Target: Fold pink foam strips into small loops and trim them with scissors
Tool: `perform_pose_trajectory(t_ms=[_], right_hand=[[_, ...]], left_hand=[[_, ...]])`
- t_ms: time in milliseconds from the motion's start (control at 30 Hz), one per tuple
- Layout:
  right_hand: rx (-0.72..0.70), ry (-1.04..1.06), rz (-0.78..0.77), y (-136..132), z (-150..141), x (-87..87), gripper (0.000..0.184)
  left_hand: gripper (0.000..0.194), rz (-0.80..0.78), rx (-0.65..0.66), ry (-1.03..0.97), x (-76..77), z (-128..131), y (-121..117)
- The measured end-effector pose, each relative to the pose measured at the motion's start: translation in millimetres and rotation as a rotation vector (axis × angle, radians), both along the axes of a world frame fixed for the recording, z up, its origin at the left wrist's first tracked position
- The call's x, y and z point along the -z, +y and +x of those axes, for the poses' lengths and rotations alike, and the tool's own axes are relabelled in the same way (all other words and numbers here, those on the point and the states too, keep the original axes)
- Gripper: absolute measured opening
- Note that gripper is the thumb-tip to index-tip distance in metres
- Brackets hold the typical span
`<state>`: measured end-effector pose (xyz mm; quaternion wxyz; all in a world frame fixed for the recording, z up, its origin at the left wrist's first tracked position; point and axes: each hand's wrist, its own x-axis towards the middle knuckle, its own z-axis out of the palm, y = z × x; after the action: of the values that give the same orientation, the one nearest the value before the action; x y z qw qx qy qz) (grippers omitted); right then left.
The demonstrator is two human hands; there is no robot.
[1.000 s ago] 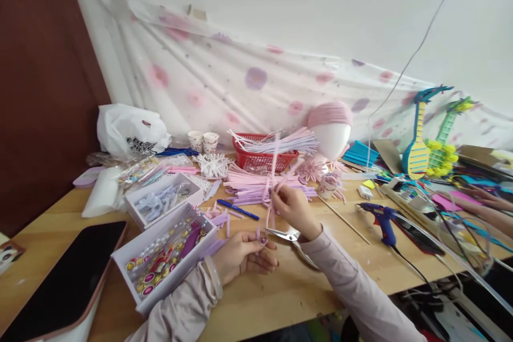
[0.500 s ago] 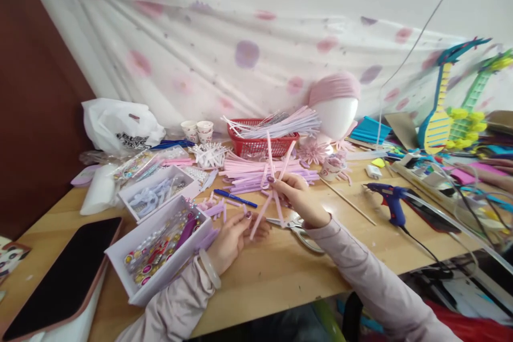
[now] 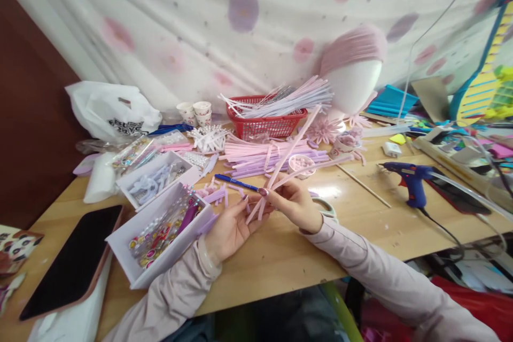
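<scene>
Pink pipe cleaners [image 3: 295, 143] cross one another in front of me, pinched between the thumb and fingers of my right hand [image 3: 295, 202]. Their long ends fan up and to the right; short ends point down toward my left palm. My left hand [image 3: 230, 228] is cupped open beside those lower ends, thumb raised and fingers partly behind them. Whether it touches them I cannot tell. Scissors [image 3: 326, 209] lie on the table, mostly hidden behind my right hand. A blue pen [image 3: 236, 181] and cut purple pipe cleaner pieces [image 3: 216, 195] lie just beyond my left hand.
Boxes of beads [image 3: 154, 251] and trims [image 3: 158, 179] stand left, near a phone [image 3: 76, 262]. Behind are bundled pipe cleaners [image 3: 248, 155], a red basket [image 3: 264, 125], a paper cup [image 3: 302, 165] and a foam head [image 3: 356, 85]. A glue gun [image 3: 412, 179] with cord lies right.
My right hand has lowered and tilted the pipe cleaners to the right, bringing their lower ends to my left hand. The left hand has turned its palm up. The view has shifted downward and closer.
</scene>
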<state>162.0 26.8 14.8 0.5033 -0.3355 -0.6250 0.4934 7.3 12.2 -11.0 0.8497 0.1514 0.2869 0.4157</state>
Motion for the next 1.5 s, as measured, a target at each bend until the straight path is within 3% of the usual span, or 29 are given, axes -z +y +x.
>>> perform_pose_trajectory(t_ms=[233,400,533,733,967,1167,1300,1500], right_hand=[[0.013,0.058,0.001,-7.1,-9.5,4.7,0.021],[0.08,-0.207,0.173,-9.6,-9.0,11.1,0.017],[0.057,-0.322,0.248,-7.5,-6.4,11.5,0.019],[0.214,-0.26,0.142,7.3,3.1,4.3,0.024],[0.013,-0.256,0.052,14.0,9.7,-5.1,0.022],[-0.05,-0.295,-0.001,12.4,7.5,-1.0,0.024],[-0.019,-0.317,0.006,11.6,4.4,4.3,0.023],[-0.06,-0.267,-0.055,9.8,-0.3,3.6,0.025]], left_hand=[[0.03,-0.044,0.009,-0.035,-3.4,2.3,-2.5],[0.03,-0.04,-0.001,-0.052,-1.8,2.1,-3.2],[0.027,-0.01,0.002,-0.004,1.1,-0.1,-2.3],[0.025,0.209,0.188,0.138,-2.9,-7.1,-3.6],[0.026,0.313,0.389,0.305,-5.4,-7.6,-8.0],[0.032,0.353,0.42,0.353,-3.7,-5.8,-9.0],[0.028,0.357,0.408,0.373,-3.0,-4.6,-9.5],[0.02,0.345,0.459,0.27,-1.8,-6.6,-9.2]])
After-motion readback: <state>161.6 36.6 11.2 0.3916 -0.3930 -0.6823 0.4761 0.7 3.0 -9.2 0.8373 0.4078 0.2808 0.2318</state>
